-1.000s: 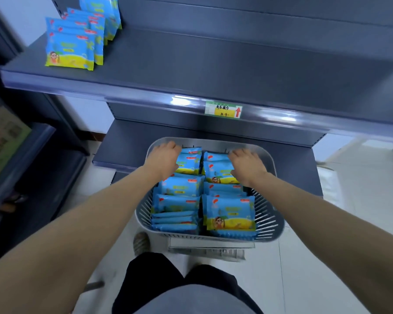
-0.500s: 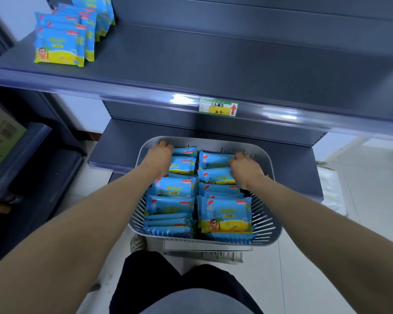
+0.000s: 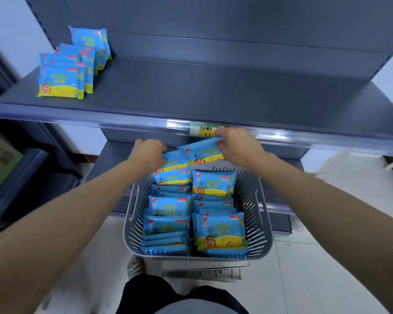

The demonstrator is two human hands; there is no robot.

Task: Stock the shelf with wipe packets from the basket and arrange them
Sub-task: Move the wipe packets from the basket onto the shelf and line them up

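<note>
Right hand (image 3: 238,147): fingers (image 3: 221,133) curled round the upper edge of a wipe packet (image 3: 202,151), flat glossy blue-and-yellow film, held tilted above the far rim of the basket (image 3: 260,214). Left hand (image 3: 149,152): fingers pinch a second packet (image 3: 175,162), which overlaps the first. Basket is grey slotted plastic, with two rows of basket packets (image 3: 168,207) mostly on edge. Shelf (image 3: 213,94) above is dark and matte, with shelf packets (image 3: 63,81) stacked at its left end.

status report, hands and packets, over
Left hand grips a packet, right hand grips second packet. Both held over basket, under shelf. Nothing blocks the shelf.
</note>
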